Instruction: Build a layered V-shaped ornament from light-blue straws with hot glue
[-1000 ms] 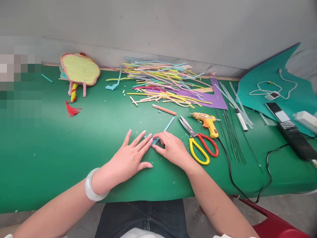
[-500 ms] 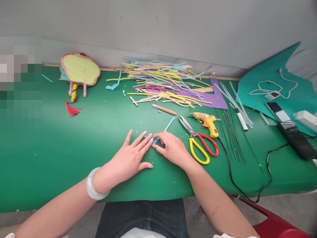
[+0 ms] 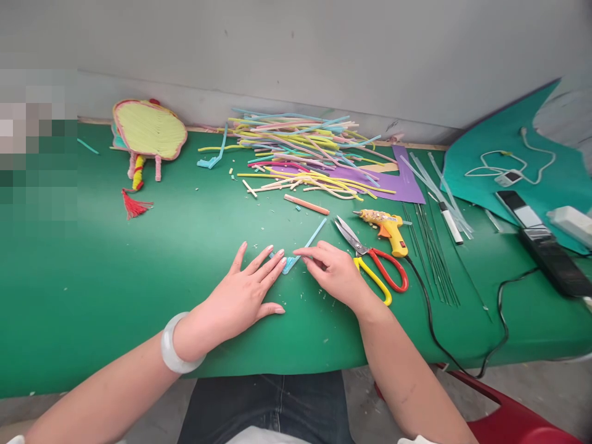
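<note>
My left hand [image 3: 243, 290] lies flat on the green table with its fingers spread. Its fingertips press on one end of a light blue pipe cleaner [image 3: 289, 264], folded there into a small flat patch. A straight length of it sticks out towards the upper right. My right hand [image 3: 335, 271] has its thumb and index finger at this straight length, just beside the patch, with the other fingers curled in. Close by on the right are scissors [image 3: 363, 246] with one red and one yellow handle, their blades parted. My left fingers partly hide the folded end.
Behind lies a pile of coloured pipe cleaners [image 3: 300, 145] over purple foam sheet [image 3: 409, 185]. A yellow glue gun [image 3: 388, 228] trails a black cord. Thin wires [image 3: 432, 259] and a marker [image 3: 451, 223] lie right. At left rests a fan-shaped craft [image 3: 150, 129] with a red tassel.
My right hand has shifted a little to the right, away from my left fingertips, uncovering more of the folded blue patch. My left hand stays in place.
</note>
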{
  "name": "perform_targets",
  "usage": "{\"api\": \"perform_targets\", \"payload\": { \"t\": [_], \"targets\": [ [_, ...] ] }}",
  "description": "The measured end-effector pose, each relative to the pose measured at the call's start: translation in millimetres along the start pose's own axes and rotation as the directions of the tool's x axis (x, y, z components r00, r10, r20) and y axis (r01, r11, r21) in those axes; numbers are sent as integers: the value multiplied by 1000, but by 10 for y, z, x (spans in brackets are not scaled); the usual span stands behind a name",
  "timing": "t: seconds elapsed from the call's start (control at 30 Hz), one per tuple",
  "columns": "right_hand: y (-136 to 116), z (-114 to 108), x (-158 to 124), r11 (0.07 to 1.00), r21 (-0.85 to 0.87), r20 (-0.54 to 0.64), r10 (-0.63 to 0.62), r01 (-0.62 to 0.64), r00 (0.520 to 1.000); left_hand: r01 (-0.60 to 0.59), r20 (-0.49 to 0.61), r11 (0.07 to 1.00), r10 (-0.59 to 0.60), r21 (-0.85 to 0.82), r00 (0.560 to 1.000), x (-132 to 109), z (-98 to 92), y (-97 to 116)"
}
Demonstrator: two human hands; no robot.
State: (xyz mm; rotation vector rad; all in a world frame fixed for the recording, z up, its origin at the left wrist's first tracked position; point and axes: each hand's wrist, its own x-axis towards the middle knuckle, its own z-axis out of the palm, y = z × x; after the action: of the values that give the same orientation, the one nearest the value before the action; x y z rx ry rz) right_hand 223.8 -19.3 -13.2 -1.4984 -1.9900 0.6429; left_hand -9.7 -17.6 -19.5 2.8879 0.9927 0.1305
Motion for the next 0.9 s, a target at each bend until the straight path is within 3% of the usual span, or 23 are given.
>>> {"api": "perform_targets", "payload": {
  "t": [0.3, 0.57, 0.9],
  "targets": [
    [-148, 53, 12, 977, -205, 158, -17, 50, 987, -6, -48, 1000, 5, -26, 999, 28, -37, 21],
    [-129, 91, 3, 971, -235, 155, -7, 43, 988, 127, -139, 991, -132, -42, 982, 83, -47, -51],
    [-142, 134, 5, 965, -258, 116, -21, 51, 993, 114, -120, 989, -125, -93, 985, 98, -23, -54]
  ]
}}
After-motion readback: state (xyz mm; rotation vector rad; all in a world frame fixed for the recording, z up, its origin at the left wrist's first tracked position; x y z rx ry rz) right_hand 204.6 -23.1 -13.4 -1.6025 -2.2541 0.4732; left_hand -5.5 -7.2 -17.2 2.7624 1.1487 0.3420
